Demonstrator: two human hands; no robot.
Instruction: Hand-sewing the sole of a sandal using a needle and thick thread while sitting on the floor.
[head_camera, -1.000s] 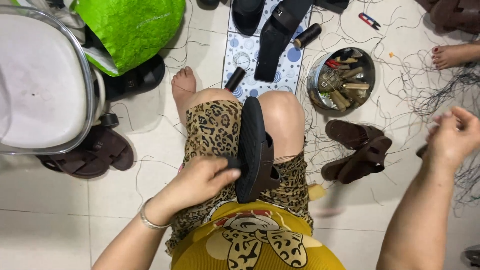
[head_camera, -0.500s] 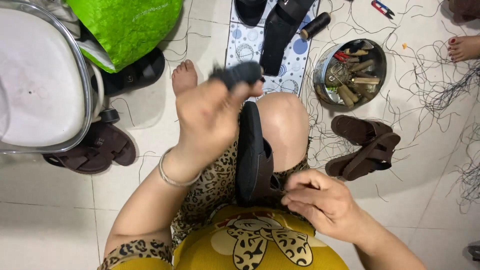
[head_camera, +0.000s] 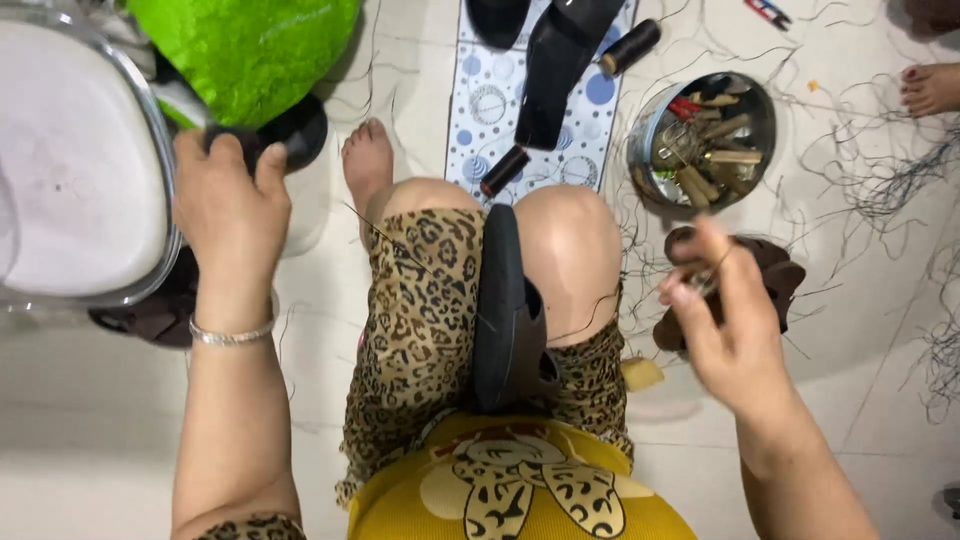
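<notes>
Delta vs half a second ago: left hand (head_camera: 228, 195) no longer raised over the knee, now swung out to the left; right hand (head_camera: 725, 330) up off the lap and out to the right. Reads as a stitch being drawn through, with the thread (head_camera: 400, 255) pulled long.

Black sandal (head_camera: 500, 300) on edge, clamped between the thighs, well apart from both sets of fingers and roughly midway between them. No hand on it.

Right fingers (head_camera: 690, 285): thumb and forefinger pinched shut, wrist cocked back, forearm angled outward. Too blurred to tell whether needle or thread in the pinch. Brown sandals (head_camera: 780, 275) just beyond those fingers on the floor.

Left fingers (head_camera: 270, 165): curled down over a small dark object, kind unclear. Arm nearly straight, palm down, bangle (head_camera: 232, 335) at the wrist. White stool (head_camera: 70, 170) just left of those fingers, green bag (head_camera: 250, 50) just past the tips.

Farther out: thread spool (head_camera: 505, 170) on the dotted mat (head_camera: 480, 100), round tin (head_camera: 640, 170) of tools beyond the right fingers.
</notes>
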